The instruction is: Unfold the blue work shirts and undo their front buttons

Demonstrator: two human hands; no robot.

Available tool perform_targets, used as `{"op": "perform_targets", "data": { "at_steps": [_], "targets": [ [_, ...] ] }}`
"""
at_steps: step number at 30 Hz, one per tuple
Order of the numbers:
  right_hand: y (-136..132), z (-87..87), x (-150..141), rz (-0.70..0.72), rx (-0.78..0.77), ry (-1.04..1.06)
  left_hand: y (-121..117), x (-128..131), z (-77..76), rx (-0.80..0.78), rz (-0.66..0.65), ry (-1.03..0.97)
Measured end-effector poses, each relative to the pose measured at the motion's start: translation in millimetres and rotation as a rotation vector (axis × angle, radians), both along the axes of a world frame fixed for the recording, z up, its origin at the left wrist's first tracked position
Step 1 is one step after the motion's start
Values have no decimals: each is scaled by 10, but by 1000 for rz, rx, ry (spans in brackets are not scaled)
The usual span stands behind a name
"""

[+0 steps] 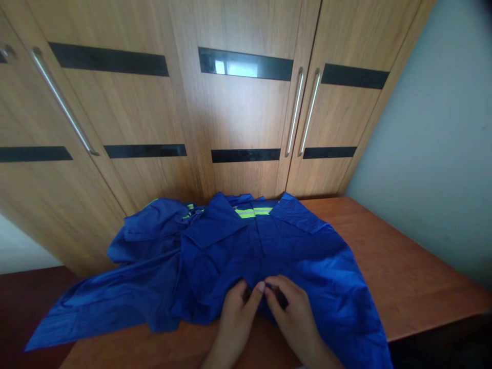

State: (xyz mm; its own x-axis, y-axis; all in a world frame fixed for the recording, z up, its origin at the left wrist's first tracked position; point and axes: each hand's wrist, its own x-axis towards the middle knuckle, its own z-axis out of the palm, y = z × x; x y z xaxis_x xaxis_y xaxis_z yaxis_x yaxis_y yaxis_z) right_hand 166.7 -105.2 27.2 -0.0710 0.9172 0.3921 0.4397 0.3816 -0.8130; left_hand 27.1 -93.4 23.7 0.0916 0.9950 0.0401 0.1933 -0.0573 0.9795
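Note:
A blue work jacket with yellow-green reflective strips lies spread over the table, its collar towards the wardrobe. At its near edge, close to the front middle, my left hand pinches the cloth between thumb and fingers. My right hand is right beside it, also closed on the fabric, with the two thumbs almost touching. Whether a button or fastener sits between the fingertips is hidden. One sleeve stretches out to the left past the table edge.
More bunched blue cloth with yellow-green trim lies at the back left. The brown wooden table backs onto a wardrobe with metal handles. A pale wall rises on the right.

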Motion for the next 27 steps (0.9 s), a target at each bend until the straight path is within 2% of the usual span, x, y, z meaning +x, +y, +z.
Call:
{"op": "perform_targets", "data": {
  "at_steps": [5,12,16,22,27],
  "targets": [
    [32,-37,45,-49,-51,6,-2,-33,-18,48,35,193],
    [60,-75,35,-73,15,-73,4,-38,-73,-33,-13,87],
    [40,-84,33,-41,29,-110,12,-63,-93,-44,-28,26],
    [20,-95,63,-47,138,-182,-2,-64,-109,-60,-13,8],
    [47,-21,42,-71,68,-131,-28,-59,-59,-25,-29,53]
  ]
}}
